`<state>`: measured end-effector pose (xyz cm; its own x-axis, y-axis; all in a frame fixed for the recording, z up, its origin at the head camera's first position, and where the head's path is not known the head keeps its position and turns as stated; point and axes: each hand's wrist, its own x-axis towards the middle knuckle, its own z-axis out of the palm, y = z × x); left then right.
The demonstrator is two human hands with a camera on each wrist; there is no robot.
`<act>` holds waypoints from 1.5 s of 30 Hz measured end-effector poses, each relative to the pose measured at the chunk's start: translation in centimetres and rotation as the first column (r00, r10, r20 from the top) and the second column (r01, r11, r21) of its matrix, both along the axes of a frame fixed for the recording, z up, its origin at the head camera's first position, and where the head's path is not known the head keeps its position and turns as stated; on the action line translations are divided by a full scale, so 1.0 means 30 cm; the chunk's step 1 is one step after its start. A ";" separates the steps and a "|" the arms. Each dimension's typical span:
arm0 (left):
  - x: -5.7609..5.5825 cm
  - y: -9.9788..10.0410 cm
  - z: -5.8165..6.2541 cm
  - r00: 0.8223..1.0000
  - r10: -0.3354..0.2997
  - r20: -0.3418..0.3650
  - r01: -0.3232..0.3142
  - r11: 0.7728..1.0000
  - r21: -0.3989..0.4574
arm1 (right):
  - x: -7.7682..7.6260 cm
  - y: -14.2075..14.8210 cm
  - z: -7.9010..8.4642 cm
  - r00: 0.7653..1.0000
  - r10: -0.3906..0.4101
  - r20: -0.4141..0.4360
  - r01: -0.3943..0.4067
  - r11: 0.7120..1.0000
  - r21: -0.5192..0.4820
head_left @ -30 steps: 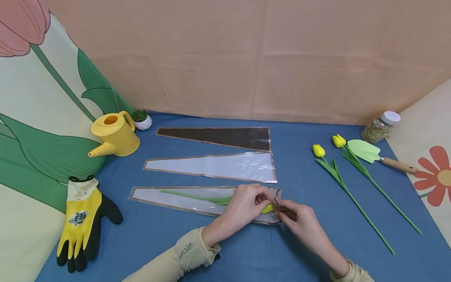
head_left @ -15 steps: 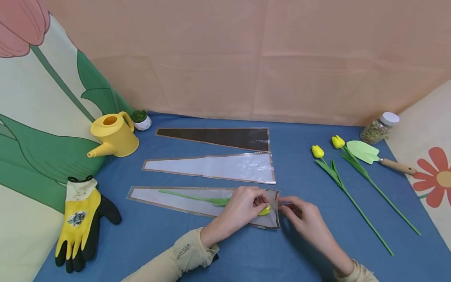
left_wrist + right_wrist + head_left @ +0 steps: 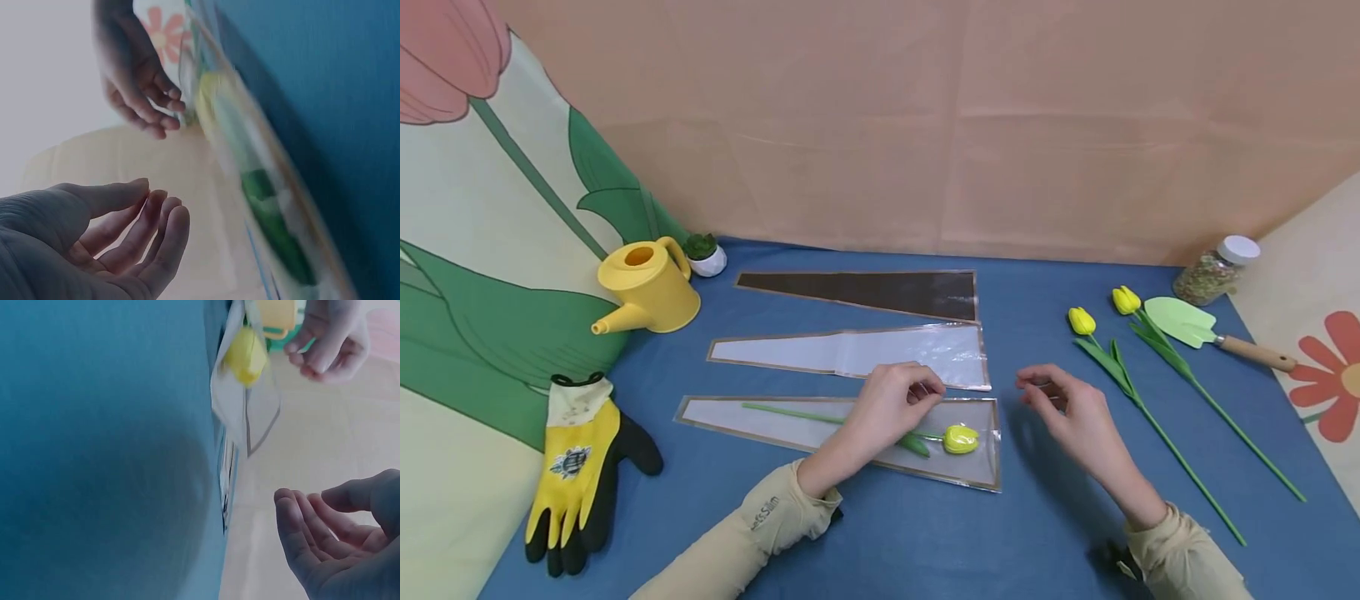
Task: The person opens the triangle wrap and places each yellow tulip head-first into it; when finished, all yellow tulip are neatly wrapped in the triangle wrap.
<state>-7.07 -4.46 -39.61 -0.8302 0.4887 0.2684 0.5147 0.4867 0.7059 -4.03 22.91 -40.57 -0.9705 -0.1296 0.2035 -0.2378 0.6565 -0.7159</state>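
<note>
In the head view a clear-fronted, brown-edged flower sleeve point(image 3: 979, 477) lies on the blue cloth at the front, its wide end to the right. Inside it lies a yellow tulip point(image 3: 961, 439), bloom near the wide end and part of its stem behind my left hand. My left hand point(image 3: 891, 408) hovers over the middle of the sleeve with bent fingers and nothing in them. To the right of the sleeve, my right hand point(image 3: 1067, 412) is held above the cloth, fingers loosely bent around nothing. Both wrist views show gaps between thumbs and fingers.
Behind lie a white sleeve point(image 3: 910, 354) and a black sleeve point(image 3: 902, 293). Two tulips point(image 3: 1082, 322), a trowel point(image 3: 1180, 322) and a lidded jar point(image 3: 1210, 275) stand or lie at right. At left are a glove point(image 3: 576, 467), a yellow watering can point(image 3: 647, 287) and a potted plant point(image 3: 706, 257).
Both hands have let go of the sleeve and drawn back, the left up and leftward, the right to the right. The sleeve's wide end now lies flat and the tulip bloom is uncovered.
</note>
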 end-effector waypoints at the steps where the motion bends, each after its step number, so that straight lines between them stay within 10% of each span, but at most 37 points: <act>1: -0.015 -0.004 0.005 1.000 0.005 -0.007 -0.005 1.000 -0.003 | -0.019 0.004 -0.004 1.000 0.006 -0.007 -0.006 1.000 0.001; 22: -0.295 0.070 0.024 0.997 -0.078 0.016 0.077 0.997 0.031 | -0.285 -0.008 -0.067 0.982 0.080 0.173 -0.090 0.995 0.049; 45: -0.389 0.079 -0.091 0.977 -0.110 0.181 0.108 0.994 0.021 | -0.346 -0.041 -0.062 0.963 0.119 0.241 -0.134 0.990 0.046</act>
